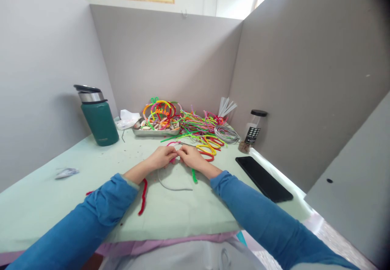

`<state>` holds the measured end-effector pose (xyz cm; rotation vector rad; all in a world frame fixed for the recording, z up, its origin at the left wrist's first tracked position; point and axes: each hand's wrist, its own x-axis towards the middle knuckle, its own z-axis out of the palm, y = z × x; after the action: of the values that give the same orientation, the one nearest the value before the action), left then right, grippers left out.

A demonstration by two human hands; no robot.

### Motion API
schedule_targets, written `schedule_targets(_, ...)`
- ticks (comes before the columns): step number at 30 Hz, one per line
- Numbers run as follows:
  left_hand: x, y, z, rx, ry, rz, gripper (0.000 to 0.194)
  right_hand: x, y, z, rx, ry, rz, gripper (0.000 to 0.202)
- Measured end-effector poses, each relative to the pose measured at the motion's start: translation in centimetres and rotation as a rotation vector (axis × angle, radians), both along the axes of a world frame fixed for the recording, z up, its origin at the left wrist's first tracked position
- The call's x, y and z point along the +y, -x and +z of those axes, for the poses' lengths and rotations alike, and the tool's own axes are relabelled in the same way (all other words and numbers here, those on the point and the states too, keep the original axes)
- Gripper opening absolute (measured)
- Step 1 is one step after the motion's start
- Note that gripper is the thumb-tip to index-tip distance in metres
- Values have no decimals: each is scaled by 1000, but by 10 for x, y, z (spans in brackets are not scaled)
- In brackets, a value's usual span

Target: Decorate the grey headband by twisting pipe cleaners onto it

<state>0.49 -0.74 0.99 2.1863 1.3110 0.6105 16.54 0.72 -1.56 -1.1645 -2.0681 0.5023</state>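
My left hand (164, 156) and my right hand (189, 156) meet fingertip to fingertip low over the table. Both are closed in a pinch around a pink pipe cleaner (172, 160), most of it hidden by the fingers. Below them a thin grey cord (174, 189) curves across the cloth. A green pipe cleaner (194, 176) pokes out under my right wrist, and a red pipe cleaner (143, 197) lies beside my left forearm. Just beyond my right hand are yellow and red loops (210, 145), possibly scissor handles.
A metal tray (157, 132) of small pieces and coloured rings stands behind, beside a pipe-cleaner heap (198, 122) and coiled grey cord (227, 134). A green bottle (100, 123) is left; a clear jar (252, 132) and black phone (263, 178) are right. Grey partitions (170, 50) enclose the table.
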Motion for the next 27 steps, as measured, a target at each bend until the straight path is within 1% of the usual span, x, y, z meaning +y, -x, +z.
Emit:
schedule_targets(10,-1,0,1,-3,22,-3,21,-1,0,0,2,3,-7,23)
schedule_targets(14,-1,1,1,10,7,-3,20,0,0,0,10,7,1,23)
schedule_targets(27,0,0,0,13,44,38,26,2,-1,-1,-9,44,50,23)
